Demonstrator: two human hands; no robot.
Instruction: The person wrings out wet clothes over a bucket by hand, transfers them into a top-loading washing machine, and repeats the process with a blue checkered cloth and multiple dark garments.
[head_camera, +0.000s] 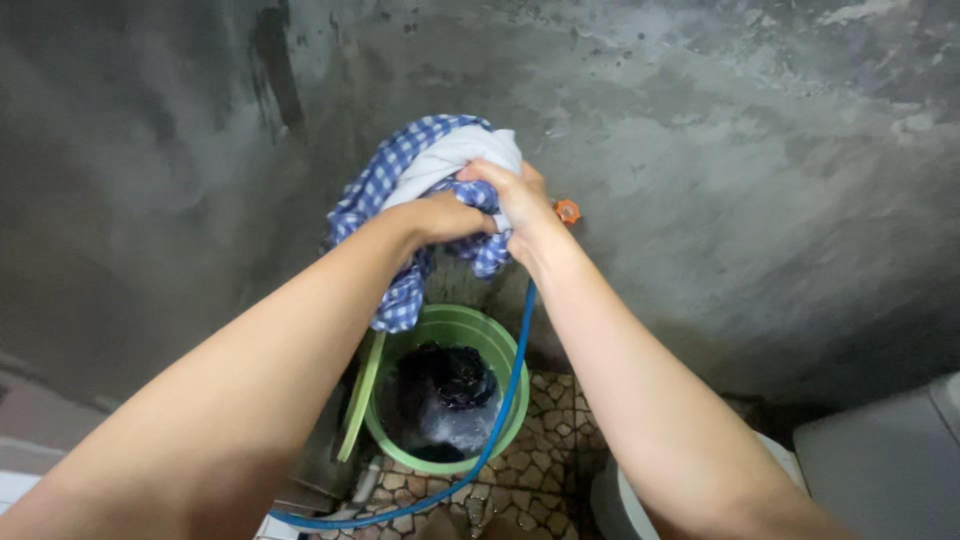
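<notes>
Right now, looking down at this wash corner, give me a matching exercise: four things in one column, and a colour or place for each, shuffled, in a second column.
Things:
1. checked cloth
2. bucket
3. hose
4. tap handle

Descriptions:
A. orange, on the concrete wall
B. green, standing on the pebble floor
C. blue and white, gripped in both hands
D. blue, running down past the bucket's rim

Pairs: 1-C, 2-B, 3-D, 4-A

The left hand and right hand both clutch the cloth above the bucket.
</notes>
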